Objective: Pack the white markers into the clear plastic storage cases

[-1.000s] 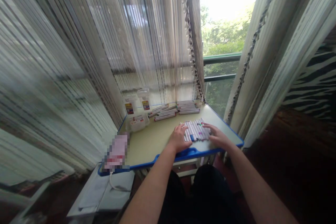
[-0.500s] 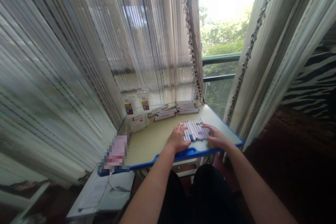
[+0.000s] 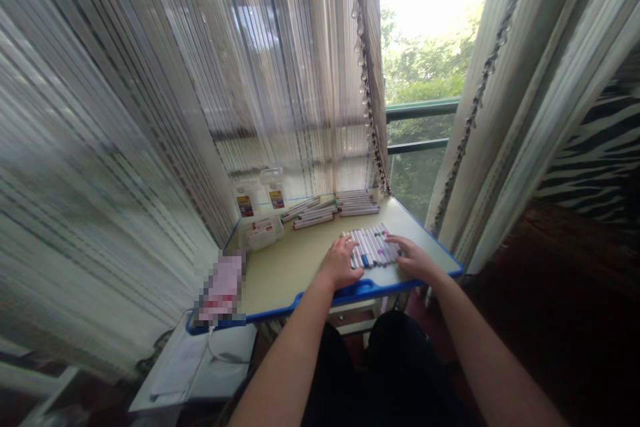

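Bracketing marker row [image 3: 371, 247] just beyond blue front desk trim [image 3: 361, 289] with left hand [image 3: 341, 263] and right hand [image 3: 417, 263], both unclenched, apparently touching its ends. Avoid uneven squeezing: could buckle row over trim.

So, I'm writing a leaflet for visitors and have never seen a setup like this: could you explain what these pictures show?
There is no machine here, just a person's two bare hands. Every picture comes from one camera worn on the head, looking forward and down, so the forearms enter from the bottom.

The left hand and right hand rest at opposite ends of a row of white-barrelled markers on a blue-edged desk. Their fingers are spread and bent, and neither hand seems closed around a single marker.

More markers lie in piles along the back. Left of those is a clear plastic case; nearer the front-left corner is a pink object, too pixelated to identify.
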Tool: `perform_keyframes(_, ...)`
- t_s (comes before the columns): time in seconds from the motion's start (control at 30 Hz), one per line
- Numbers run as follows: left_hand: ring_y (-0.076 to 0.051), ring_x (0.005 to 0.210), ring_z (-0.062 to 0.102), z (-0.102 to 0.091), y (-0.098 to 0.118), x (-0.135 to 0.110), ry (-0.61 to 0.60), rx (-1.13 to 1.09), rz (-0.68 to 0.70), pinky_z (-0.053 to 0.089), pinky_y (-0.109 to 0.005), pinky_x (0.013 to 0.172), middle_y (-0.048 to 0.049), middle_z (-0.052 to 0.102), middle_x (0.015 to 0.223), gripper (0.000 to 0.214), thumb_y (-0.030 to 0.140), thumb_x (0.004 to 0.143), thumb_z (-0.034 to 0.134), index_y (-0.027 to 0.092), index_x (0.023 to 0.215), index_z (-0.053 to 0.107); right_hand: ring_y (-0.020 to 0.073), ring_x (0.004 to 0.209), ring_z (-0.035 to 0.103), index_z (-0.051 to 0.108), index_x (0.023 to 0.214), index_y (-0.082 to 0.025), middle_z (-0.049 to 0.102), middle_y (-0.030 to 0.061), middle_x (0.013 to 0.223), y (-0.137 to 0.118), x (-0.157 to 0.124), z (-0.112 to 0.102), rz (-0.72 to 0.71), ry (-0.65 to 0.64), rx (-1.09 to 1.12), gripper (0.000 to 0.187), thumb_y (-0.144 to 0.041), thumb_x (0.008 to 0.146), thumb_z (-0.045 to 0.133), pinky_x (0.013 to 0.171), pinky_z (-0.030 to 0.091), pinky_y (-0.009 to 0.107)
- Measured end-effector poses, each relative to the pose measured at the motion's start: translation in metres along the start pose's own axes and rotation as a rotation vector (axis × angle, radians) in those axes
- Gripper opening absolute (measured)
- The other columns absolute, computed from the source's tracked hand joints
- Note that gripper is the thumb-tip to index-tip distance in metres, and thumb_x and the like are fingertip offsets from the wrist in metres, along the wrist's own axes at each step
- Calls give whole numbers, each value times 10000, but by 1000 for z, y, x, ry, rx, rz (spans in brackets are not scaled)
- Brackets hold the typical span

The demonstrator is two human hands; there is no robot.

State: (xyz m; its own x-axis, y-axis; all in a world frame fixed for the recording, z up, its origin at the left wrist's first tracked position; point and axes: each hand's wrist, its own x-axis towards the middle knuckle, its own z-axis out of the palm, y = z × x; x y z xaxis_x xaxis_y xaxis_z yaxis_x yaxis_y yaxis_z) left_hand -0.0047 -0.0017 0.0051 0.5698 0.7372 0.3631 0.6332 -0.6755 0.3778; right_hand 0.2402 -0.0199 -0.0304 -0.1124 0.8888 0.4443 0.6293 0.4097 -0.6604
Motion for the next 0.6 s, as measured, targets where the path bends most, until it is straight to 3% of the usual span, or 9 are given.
perform_keyframes(0.33,-274,1224,431,0,1,1,25,4,-21,335,-413,1080,-136,474,1317,526,217,636,622,148,1153,554,259,1219,495,640,1096,-204,579,85,1269,1,0,-1,-1,-4,-9,571,-121,560,464,1069,340,460)
perform_keyframes(0.6,-285,1239,417,0,0,2,20,5,-21,333,-402,1088,-127,455,1342,596,287,608,664,155,1178,550,272,1210,497,639,1101,-208,576,98,1267,-3,0,-2,15,-12,-29,505,-191,606,536,1051,353,464)
